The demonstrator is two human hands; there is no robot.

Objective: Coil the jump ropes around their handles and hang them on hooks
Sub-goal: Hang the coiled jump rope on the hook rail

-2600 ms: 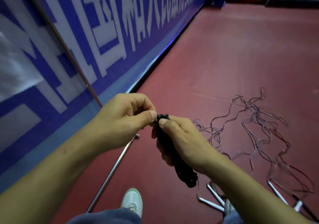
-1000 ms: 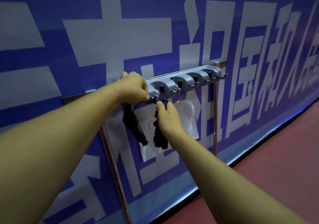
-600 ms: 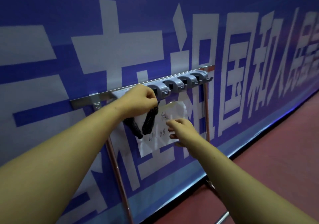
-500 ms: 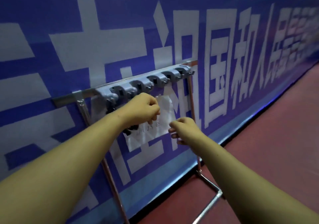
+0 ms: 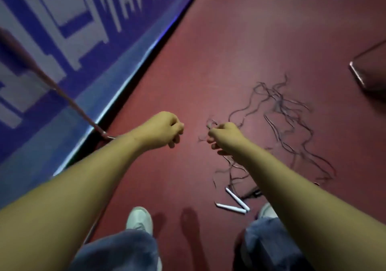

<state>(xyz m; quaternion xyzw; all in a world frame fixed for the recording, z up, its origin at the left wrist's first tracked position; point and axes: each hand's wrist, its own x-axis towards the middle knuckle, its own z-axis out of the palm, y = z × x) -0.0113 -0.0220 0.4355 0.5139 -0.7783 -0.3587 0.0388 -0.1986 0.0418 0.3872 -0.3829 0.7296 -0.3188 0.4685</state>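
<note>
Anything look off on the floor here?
Yes: the jump ropes lie in a loose tangle on the red floor, cords crossing one another, not coiled. Two white handles lie meeting in a V beside the right shoe. Nothing looks broken.

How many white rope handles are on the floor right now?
2. Both lie on the red floor beside the right forearm: upper handle and lower handle, their right ends nearly meeting. The forearm may hide more.
</note>
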